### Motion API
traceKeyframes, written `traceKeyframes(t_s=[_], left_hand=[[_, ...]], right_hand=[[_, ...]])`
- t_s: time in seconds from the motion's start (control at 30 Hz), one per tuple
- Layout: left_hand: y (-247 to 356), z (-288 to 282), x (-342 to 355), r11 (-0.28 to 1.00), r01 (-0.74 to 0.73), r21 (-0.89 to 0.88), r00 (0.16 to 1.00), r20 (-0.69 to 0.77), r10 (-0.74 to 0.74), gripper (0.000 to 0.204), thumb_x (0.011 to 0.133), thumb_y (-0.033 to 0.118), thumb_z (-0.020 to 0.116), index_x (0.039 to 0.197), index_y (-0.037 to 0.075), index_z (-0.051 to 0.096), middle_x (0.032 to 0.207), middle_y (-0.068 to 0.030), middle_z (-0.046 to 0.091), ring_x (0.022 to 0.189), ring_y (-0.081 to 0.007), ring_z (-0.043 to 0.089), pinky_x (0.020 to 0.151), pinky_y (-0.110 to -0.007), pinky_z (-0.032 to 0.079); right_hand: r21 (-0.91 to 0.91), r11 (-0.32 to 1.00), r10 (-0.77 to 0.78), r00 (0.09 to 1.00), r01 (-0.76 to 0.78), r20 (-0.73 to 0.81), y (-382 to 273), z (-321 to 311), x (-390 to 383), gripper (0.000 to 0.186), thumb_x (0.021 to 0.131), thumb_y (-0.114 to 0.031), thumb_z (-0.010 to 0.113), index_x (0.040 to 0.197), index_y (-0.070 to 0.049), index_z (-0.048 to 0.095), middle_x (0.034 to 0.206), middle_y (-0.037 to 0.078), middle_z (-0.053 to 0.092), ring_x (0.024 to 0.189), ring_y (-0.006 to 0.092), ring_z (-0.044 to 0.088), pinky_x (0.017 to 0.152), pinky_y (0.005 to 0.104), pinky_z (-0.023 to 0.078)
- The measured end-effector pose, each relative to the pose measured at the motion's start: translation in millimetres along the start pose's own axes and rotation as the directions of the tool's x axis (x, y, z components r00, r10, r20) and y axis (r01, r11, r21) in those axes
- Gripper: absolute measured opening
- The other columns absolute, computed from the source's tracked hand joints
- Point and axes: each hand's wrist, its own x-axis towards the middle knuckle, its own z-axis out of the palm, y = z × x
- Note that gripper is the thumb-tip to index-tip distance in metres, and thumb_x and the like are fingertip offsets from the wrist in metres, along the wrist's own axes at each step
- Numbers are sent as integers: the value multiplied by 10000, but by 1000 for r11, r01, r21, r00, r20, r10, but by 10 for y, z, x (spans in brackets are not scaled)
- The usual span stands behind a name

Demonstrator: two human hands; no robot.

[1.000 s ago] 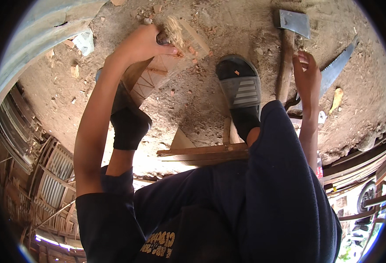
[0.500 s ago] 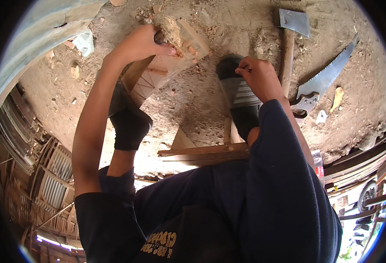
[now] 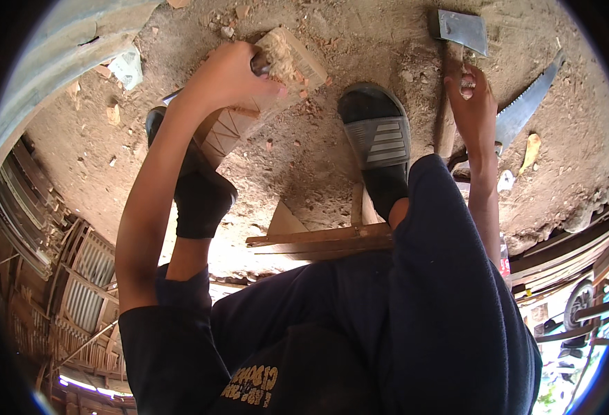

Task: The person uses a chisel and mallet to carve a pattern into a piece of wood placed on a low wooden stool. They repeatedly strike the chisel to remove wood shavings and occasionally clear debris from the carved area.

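My left hand [image 3: 232,76] is closed over the near upper part of a wooden block [image 3: 230,135] with pencilled crossing lines on its side. The block's far end is rough and splintered [image 3: 282,57]. Something small and dark shows between thumb and fingers; I cannot make out what it is. My right hand [image 3: 476,104] is over the hatchet's wooden handle [image 3: 446,131], just below the steel head [image 3: 462,31], with thumb and fingers curved and a gap between them. Whether it touches the handle is unclear. A handsaw [image 3: 529,104] lies beside it, its grip partly hidden by my wrist.
My sandalled right foot [image 3: 376,131] stands between block and hatchet; my left foot [image 3: 201,187] is beside the block. Wooden strips [image 3: 318,242] lie close to me. Wood chips, a dry leaf [image 3: 531,152] and a plastic scrap [image 3: 126,68] litter the dirt. Metal sheeting [image 3: 62,62] borders the left.
My right hand has moved right, from above the right sandal to the hatchet handle, and its fingers have spread apart. My left hand stays on the block, shifted slightly.
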Motion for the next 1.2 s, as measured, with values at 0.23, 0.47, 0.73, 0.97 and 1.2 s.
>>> traceKeyframes(t_s=[0.23, 0.47, 0.73, 0.97, 1.2], left_hand=[[-70, 46, 101, 995, 18, 99, 994, -107, -7, 456, 688, 407, 783, 724, -11, 605, 663, -157, 621, 622, -266, 624, 633, -378, 507], [-91, 54, 34, 998, 1, -55, 972, -235, -14, 402, 718, 343, 774, 731, -13, 587, 644, -153, 609, 606, -292, 603, 629, -381, 495], [236, 266, -313, 959, -138, 249, 977, -123, 172, 170, 730, 131, 711, 861, 46, 647, 865, -118, 647, 758, -318, 656, 709, -409, 533], [228, 541, -475, 959, -154, 238, 891, -386, 239, 292, 659, 13, 712, 929, 83, 626, 964, -72, 570, 757, -292, 640, 645, -408, 518], [234, 664, -437, 955, -179, 235, 870, -416, 266, 263, 654, 15, 719, 878, 76, 597, 937, -70, 567, 699, -289, 635, 613, -390, 511]], right_hand=[[-107, 988, 117, 990, -108, 84, -62, 21, -194, 349, 857, -244, 630, 1050, 40, 566, 1024, 246, 644, 958, 372, 639, 788, 416, 511], [-35, 963, 266, 931, -266, 251, -259, -17, -58, 435, 772, -260, 676, 1043, 62, 566, 948, 213, 637, 879, 312, 648, 756, 406, 507], [619, 329, 258, 699, -713, 667, -243, 48, 21, 225, 828, -139, 641, 967, -23, 508, 747, 54, 540, 651, 147, 558, 593, 282, 498], [594, 366, 279, 693, -716, 665, -256, 43, 44, 226, 816, -93, 589, 983, 21, 487, 740, 81, 547, 627, 163, 549, 575, 292, 479], [589, 374, 308, 695, -716, 649, -282, 61, 22, 173, 833, -112, 598, 940, -23, 496, 714, 53, 532, 620, 142, 535, 578, 276, 470]])
